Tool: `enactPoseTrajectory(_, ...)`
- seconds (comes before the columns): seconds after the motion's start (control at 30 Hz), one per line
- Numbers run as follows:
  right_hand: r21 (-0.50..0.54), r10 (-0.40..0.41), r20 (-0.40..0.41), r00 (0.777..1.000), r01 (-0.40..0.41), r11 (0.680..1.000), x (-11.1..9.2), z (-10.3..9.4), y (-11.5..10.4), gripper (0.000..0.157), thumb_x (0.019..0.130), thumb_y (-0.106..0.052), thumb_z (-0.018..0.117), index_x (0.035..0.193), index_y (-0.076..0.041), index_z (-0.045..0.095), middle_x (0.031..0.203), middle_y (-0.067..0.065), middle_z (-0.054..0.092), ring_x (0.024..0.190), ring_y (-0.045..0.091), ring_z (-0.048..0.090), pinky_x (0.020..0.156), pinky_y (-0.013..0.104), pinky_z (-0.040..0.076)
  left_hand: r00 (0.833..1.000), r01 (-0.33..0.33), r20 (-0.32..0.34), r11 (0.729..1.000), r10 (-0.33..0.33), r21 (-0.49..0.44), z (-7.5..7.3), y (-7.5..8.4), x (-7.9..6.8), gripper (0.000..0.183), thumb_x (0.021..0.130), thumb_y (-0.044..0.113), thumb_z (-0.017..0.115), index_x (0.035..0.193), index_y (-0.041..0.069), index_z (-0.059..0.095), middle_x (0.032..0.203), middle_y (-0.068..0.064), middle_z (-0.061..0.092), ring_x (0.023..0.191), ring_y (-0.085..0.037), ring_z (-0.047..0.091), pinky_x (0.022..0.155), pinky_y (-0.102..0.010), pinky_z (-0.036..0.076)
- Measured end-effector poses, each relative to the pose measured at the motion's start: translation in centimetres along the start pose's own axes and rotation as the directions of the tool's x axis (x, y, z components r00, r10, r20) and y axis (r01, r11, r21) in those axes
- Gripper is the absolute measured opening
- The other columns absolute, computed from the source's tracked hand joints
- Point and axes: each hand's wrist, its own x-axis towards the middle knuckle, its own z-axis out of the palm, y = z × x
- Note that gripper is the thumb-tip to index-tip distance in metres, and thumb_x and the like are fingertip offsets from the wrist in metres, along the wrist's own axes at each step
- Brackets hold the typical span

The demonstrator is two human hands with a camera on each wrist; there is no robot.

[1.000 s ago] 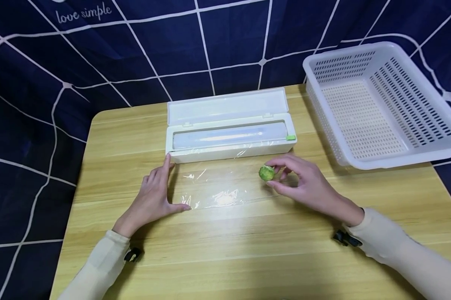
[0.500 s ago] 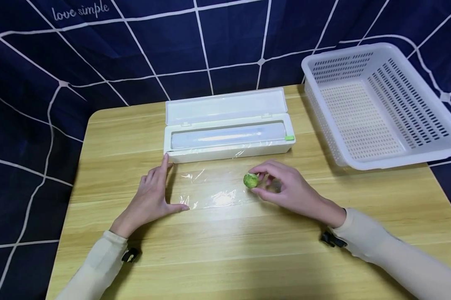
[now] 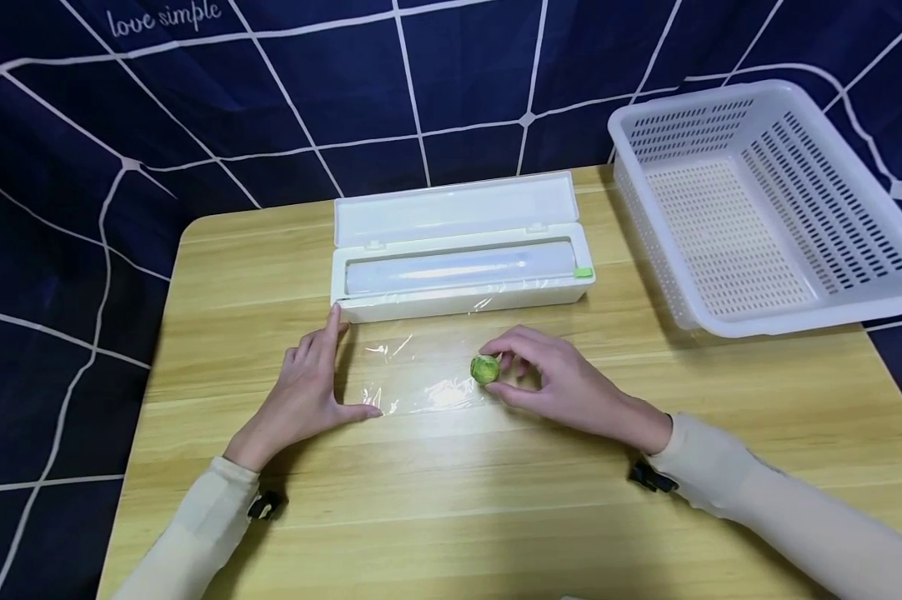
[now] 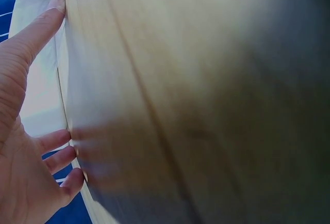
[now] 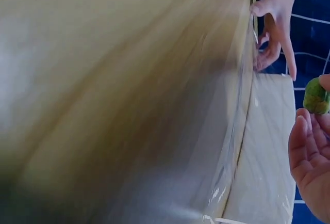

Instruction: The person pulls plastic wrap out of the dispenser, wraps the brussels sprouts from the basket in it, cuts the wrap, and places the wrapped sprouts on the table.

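A clear sheet of plastic wrap [image 3: 413, 379] runs from an opened white wrap dispenser box [image 3: 462, 300] toward the front of the table. My left hand [image 3: 304, 383] spreads thumb and index finger along the sheet's left side. Its index fingertip touches the box's front left corner, and the thumb tip rests on the near left corner of the wrap. My right hand [image 3: 563, 379] pinches a small green Brussels sprout [image 3: 484, 369] between thumb and fingers, over the wrap's right part. In the right wrist view the sprout [image 5: 315, 97] shows at the right edge, partly cut off.
A white perforated plastic basket [image 3: 691, 308] stands at the back right of the wooden table [image 3: 391, 517]. Behind the table hangs a dark blue cloth [image 3: 466, 83] with white lines. A green slider [image 3: 583, 272] sits at the box's right end.
My right hand has carried the Brussels sprout leftward and slightly nearer, over the plastic wrap. The left hand has stayed at the wrap's left side.
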Motion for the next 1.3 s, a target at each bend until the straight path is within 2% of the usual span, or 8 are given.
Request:
enactPoseTrajectory(0.2,-0.034,0.006,0.022,1.000,-0.005,0.999,0.1,0.9,-0.1,0.043,0.089,-0.008,0.091,0.128,-0.014,0.072,0.108,-0.010,0.066,0.092,0.018,0.066,0.068,0.031,0.056,1.000,0.004,0.004,1.000,-0.004,-0.002,0.0,0.1,0.2,0.166,0.067,0.058,0.103,0.173,0.009,-0.015,0.171,-0.024,0.036,0.148,-0.053,0.038,0.113,-0.072,0.032)
enactPoseTrajectory(0.4,-0.062,-0.001,0.011,1.000,0.002,0.998,0.4,1.3,-0.2,0.042,0.088,-0.007,0.091,0.125,-0.012,0.073,0.105,-0.009,0.065,0.092,0.017,0.065,0.069,0.030,0.057,1.000,0.000,0.001,1.000,0.000,0.001,-0.1,0.1,0.5,0.166,0.067,0.058,0.103,0.172,0.010,-0.016,0.171,-0.024,0.035,0.148,-0.053,0.038,0.113,-0.071,0.032)
enactPoseTrajectory(0.63,-0.080,0.032,0.039,0.999,-0.029,0.996,0.9,1.8,-0.3,0.037,0.091,-0.010,0.090,0.124,-0.011,0.073,0.103,-0.008,0.064,0.090,0.017,0.065,0.069,0.030,0.056,1.000,-0.001,0.001,1.000,0.001,-0.005,-0.3,0.0,0.7,0.166,0.066,0.057,0.104,0.173,0.010,-0.015,0.171,-0.024,0.036,0.148,-0.054,0.038,0.114,-0.074,0.030)
enactPoseTrajectory(0.9,-0.129,0.056,0.034,0.998,-0.051,0.990,1.3,2.0,-0.4,0.034,0.091,-0.009,0.089,0.122,-0.012,0.074,0.100,-0.005,0.065,0.087,0.015,0.063,0.071,0.030,0.056,1.000,-0.004,0.005,1.000,0.004,-0.004,-0.2,0.0,1.0,0.165,0.068,0.057,0.103,0.173,0.010,-0.015,0.171,-0.023,0.035,0.148,-0.054,0.037,0.115,-0.074,0.029)
enactPoseTrajectory(1.3,-0.209,0.123,0.090,0.988,-0.103,0.973,1.4,3.1,-0.6,0.031,0.091,-0.012,0.088,0.118,-0.008,0.074,0.101,-0.005,0.062,0.087,0.012,0.061,0.072,0.022,0.052,1.000,-0.001,-0.005,1.000,0.001,0.002,0.3,0.0,0.0,0.166,0.067,0.058,0.103,0.173,0.010,-0.015,0.170,-0.024,0.037,0.146,-0.055,0.039,0.113,-0.075,0.030)
